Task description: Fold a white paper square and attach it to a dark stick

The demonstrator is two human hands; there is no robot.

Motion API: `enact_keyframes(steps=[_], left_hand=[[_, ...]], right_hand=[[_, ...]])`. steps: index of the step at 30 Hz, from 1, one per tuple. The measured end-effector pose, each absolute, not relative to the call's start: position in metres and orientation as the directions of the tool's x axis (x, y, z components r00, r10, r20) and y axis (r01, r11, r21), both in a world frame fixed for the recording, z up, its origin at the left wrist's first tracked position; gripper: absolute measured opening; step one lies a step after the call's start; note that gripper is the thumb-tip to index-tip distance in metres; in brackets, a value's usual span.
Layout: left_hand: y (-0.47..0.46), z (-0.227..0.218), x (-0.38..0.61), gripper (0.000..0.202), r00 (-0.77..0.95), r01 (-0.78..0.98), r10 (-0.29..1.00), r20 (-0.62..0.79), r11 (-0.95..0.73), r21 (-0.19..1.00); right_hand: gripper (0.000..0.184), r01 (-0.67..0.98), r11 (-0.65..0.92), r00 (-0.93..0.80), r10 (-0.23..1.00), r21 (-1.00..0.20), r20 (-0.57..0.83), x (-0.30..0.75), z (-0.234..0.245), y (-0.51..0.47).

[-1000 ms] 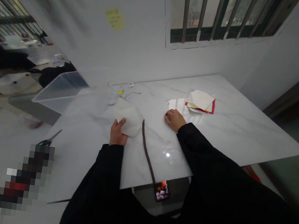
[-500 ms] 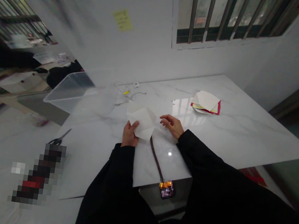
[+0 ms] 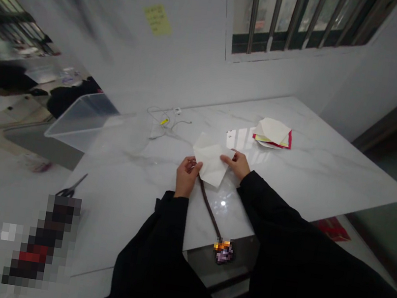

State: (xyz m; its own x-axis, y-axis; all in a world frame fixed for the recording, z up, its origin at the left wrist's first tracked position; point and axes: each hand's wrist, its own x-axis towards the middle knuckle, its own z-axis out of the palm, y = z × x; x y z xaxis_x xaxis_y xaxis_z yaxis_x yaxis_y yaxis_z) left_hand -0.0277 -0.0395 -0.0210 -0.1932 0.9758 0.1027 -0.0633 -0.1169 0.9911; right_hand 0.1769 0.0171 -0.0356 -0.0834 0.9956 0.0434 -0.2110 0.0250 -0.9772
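Observation:
A sheet of creased white paper with an angular, folded outline is held above the marble-patterned table. At its right side, the thumb of my right hand lies on top with the fingers behind, gripping it. My left hand is closed at the paper's lower left edge, thumb and curled fingers against it. A dark strap runs from below the paper to the table's front edge, ending in a blurred-out colourful item. Farther right lies a small stack of white papers over red and yellow pieces.
Scissors lie at the left beside a pixelated dark object. A clear plastic bin stands at the back left, near thin cables. A yellow note is stuck to the wall, left of a barred window.
The paper has shifted to the right. My right hand, earlier apart from it, now grips its right side. My left hand has slid from its face to its lower left edge.

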Motion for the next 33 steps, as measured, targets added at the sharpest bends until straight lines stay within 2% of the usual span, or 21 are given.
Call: enact_keyframes(steps=[3,8,13,16,19,23,29,33], left_hand=[[-0.038,-0.021,-0.028,0.056,-0.178,-0.041,0.98,0.091,-0.1,0.994],[-0.036,-0.02,-0.03,0.055,-0.205,-0.043,0.977,0.064,-0.074,0.996],[-0.034,-0.016,-0.029,0.054,-0.236,-0.082,0.971,0.038,-0.059,0.995],[-0.032,-0.013,-0.026,0.052,-0.228,-0.077,0.972,0.053,-0.072,0.994],[-0.031,-0.012,-0.021,0.05,-0.214,-0.042,0.974,0.078,-0.089,0.995],[-0.032,-0.013,-0.016,0.048,-0.186,0.025,0.978,0.093,-0.09,0.996],[-0.035,-0.017,-0.02,0.042,-0.183,0.041,0.978,0.102,-0.096,0.995],[-0.035,-0.018,-0.021,0.043,-0.223,0.038,0.969,0.11,-0.104,0.994]], right_hand=[[0.054,-0.21,0.007,-0.143,0.989,-0.978,0.037,0.176,-0.034,0.015],[0.055,-0.229,0.009,-0.23,0.971,-0.973,0.063,0.175,-0.032,0.014],[0.067,-0.31,-0.043,-0.32,0.945,-0.95,0.062,0.177,-0.031,0.019],[0.072,-0.339,-0.083,-0.296,0.955,-0.937,0.022,0.176,-0.033,0.021],[0.065,-0.301,-0.069,-0.269,0.963,-0.951,0.016,0.174,-0.035,0.019],[0.065,-0.242,-0.053,-0.32,0.947,-0.969,0.028,0.173,-0.039,0.014],[0.063,-0.041,0.075,-0.331,0.94,-0.996,0.085,0.173,-0.05,0.012],[0.065,-0.042,0.106,-0.338,0.934,-0.993,0.114,0.175,-0.044,0.013]])
